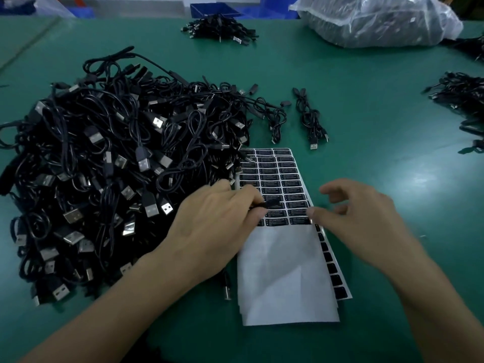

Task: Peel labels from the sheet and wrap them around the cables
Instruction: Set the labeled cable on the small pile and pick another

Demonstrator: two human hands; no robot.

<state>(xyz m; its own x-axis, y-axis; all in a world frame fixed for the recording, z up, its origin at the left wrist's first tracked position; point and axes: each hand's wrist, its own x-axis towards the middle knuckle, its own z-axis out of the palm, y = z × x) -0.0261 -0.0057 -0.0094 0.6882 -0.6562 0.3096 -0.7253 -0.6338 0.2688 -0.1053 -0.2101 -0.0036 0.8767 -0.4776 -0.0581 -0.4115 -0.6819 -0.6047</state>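
Green bench, head view. Label sheet lies flat at centre, just right of the large pile of black USB cables; the pile's near edge overlaps the sheet's upper-left corner. The sheet's upper part carries black labels in 3 columns with white print. Its lower part is bare white backing. A second sheet lies under it, showing 1 column of black labels along the right edge. Left hand rests over the sheet's left side, grip clenched on a thin black cable, pinched between thumb and fingers and lying across the label rows; the far end of this cable is blurred. Right hand hovers at the sheet's right edge, grip released: fingers loosely curled, thumb tip just at the edge of the lowest label rows, nothing seen in it. Motion blur hides whether the thumb touches a label. 2 small coiled cable bundles lie beyond the sheet, apart from the big pile. Further back sit a smaller heap of cables, a clear plastic bag of dark goods and blue bins. More cables lie at the right edge.
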